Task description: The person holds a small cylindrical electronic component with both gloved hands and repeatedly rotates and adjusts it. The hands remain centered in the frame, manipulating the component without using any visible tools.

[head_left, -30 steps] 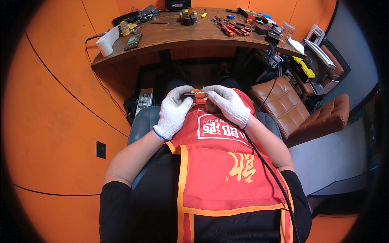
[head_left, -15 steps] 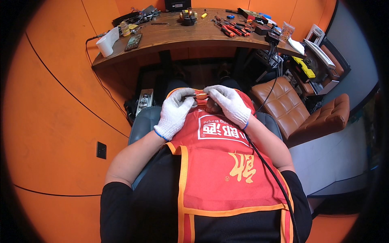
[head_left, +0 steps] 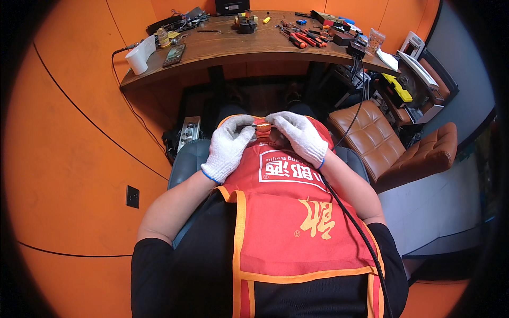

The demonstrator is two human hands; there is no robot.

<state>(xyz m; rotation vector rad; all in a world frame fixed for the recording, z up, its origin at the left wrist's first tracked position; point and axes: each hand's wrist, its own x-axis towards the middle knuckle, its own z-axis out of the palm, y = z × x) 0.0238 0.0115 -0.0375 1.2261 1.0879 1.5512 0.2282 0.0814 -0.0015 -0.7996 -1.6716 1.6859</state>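
Over my lap I hold a thin wire-like piece [head_left: 263, 125] with a shiny copper-coloured middle stretched between both hands; its exact kind is too small to make out. My left hand [head_left: 230, 142], in a white knit glove with grey fingertips, pinches one end between thumb and fingers. The other end sits in the pinch of my right hand [head_left: 298, 133], gloved the same way, whose lower fingers are curled partly out of sight. Behind the hands lies my red apron [head_left: 297, 254] with orange trim. A black cable [head_left: 350, 220] runs down the apron from below my right wrist.
Ahead stands a brown wooden desk [head_left: 228, 49] with red-handled pliers [head_left: 298, 40], a phone [head_left: 174, 54], a white paper roll [head_left: 138, 61] and a clear cup [head_left: 375, 40]. A brown leather chair [head_left: 371, 135] is at the right. An orange wall [head_left: 79, 175] closes the left.
Both hands keep almost the same place and grip. The dark part of the wire-like piece beside my left fingertips shows less now, and the copper-coloured middle looks brighter.
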